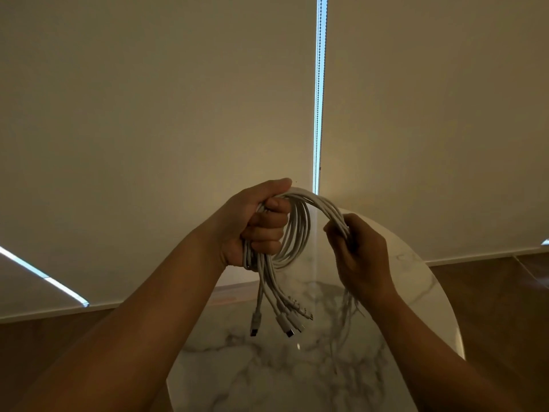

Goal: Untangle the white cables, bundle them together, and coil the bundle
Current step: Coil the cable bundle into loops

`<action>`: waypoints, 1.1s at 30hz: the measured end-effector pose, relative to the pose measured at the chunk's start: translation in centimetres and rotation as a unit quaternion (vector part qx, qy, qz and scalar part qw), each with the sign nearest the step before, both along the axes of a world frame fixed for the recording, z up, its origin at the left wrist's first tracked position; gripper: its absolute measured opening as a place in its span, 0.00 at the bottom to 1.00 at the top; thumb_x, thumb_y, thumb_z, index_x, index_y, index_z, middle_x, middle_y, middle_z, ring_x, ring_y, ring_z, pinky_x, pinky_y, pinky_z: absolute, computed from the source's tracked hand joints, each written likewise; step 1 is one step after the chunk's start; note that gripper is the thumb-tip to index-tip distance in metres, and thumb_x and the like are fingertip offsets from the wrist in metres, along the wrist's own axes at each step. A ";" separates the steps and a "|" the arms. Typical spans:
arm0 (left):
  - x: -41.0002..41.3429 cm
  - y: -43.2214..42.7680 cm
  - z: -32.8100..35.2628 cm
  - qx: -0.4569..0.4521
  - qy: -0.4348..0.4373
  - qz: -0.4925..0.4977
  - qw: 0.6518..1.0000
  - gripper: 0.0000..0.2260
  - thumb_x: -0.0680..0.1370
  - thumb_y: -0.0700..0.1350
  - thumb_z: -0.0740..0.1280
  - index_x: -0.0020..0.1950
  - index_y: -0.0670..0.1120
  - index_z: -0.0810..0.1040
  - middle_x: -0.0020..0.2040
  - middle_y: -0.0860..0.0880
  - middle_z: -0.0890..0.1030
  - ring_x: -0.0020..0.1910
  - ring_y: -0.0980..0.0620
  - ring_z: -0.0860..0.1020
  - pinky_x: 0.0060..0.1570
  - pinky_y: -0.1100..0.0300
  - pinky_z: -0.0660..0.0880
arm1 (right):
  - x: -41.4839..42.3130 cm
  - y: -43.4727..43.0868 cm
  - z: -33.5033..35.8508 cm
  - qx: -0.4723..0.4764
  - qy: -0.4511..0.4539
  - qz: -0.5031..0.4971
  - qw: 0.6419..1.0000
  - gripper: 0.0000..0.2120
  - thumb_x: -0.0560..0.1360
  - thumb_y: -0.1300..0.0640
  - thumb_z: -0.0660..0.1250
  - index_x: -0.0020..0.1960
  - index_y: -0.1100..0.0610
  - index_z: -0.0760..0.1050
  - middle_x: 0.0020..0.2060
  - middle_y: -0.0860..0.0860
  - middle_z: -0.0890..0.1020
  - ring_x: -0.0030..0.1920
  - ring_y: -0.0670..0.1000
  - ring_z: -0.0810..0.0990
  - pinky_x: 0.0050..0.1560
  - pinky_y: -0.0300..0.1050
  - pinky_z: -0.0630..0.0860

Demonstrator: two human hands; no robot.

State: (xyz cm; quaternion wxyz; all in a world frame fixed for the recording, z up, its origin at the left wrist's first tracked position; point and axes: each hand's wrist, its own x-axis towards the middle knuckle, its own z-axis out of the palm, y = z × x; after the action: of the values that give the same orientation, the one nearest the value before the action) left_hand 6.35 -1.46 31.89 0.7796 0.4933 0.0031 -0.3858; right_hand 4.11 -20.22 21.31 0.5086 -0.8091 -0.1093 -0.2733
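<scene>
Between the hands, the left hand (255, 224) grips the coiled bundle of white cables (300, 230) while the right hand (359, 254) pinches its loop, likely needing another wrap.

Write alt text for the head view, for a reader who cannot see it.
Two bare hands hold a bundle of white cables above a round marble table: the left hand grips the loops, the right hand holds the arc. Their connector ends dangle below the left hand; beige blinds behind.

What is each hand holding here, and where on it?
Both hold the white cable bundle: the left hand grips the gathered loops, and the right hand grips the arc's other end.
</scene>
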 end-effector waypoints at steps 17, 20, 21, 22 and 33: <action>3.4 -2.9 1.4 -0.073 -0.101 0.241 0.962 0.19 0.81 0.53 0.60 0.32 0.49 0.63 0.20 0.54 0.61 0.16 0.57 0.58 0.19 0.67 0.58 | -8.9 8.8 -9.3 0.136 0.380 0.062 0.913 0.37 0.65 0.23 0.56 0.52 0.54 0.76 0.30 0.52 0.79 0.30 0.49 0.78 0.33 0.45 0.75; 3.3 -3.1 0.6 -0.052 -0.133 0.286 0.947 0.20 0.81 0.54 0.60 0.31 0.49 0.64 0.20 0.53 0.60 0.18 0.57 0.57 0.22 0.65 0.58 | -8.9 9.5 -8.1 -0.083 0.357 0.079 0.927 0.31 0.76 0.32 0.48 0.62 0.55 0.71 0.44 0.54 0.81 0.45 0.52 0.79 0.44 0.41 0.70; 3.1 -3.3 0.2 -0.037 -0.148 0.296 0.943 0.20 0.81 0.54 0.60 0.31 0.49 0.64 0.21 0.53 0.60 0.18 0.56 0.57 0.23 0.64 0.57 | -8.8 9.5 -7.2 -0.123 0.339 0.100 0.927 0.22 0.79 0.37 0.49 0.57 0.53 0.70 0.41 0.52 0.79 0.43 0.51 0.78 0.45 0.44 0.71; 2.8 -3.5 -0.3 -0.020 -0.165 0.304 0.938 0.21 0.81 0.54 0.60 0.31 0.48 0.64 0.21 0.53 0.61 0.19 0.56 0.57 0.24 0.63 0.57 | -8.7 9.5 -6.3 -0.154 0.325 0.121 0.925 0.15 0.81 0.41 0.51 0.51 0.51 0.68 0.37 0.48 0.75 0.39 0.49 0.75 0.45 0.47 0.72; 0.0 -3.0 -5.0 0.190 -0.371 0.165 0.894 0.20 0.79 0.54 0.62 0.33 0.44 0.66 0.23 0.49 0.66 0.20 0.52 0.64 0.23 0.60 0.62 | -6.7 4.7 6.4 -0.393 0.273 0.224 0.849 0.12 0.82 0.45 0.55 0.45 0.50 0.70 0.35 0.45 0.73 0.32 0.43 0.72 0.32 0.36 0.67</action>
State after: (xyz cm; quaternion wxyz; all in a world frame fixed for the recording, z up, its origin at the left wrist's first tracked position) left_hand 6.37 -4.50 26.88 0.6678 0.7319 -0.1318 -0.0325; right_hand -2.61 -15.54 27.70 0.2048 -0.9371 -0.2424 0.1456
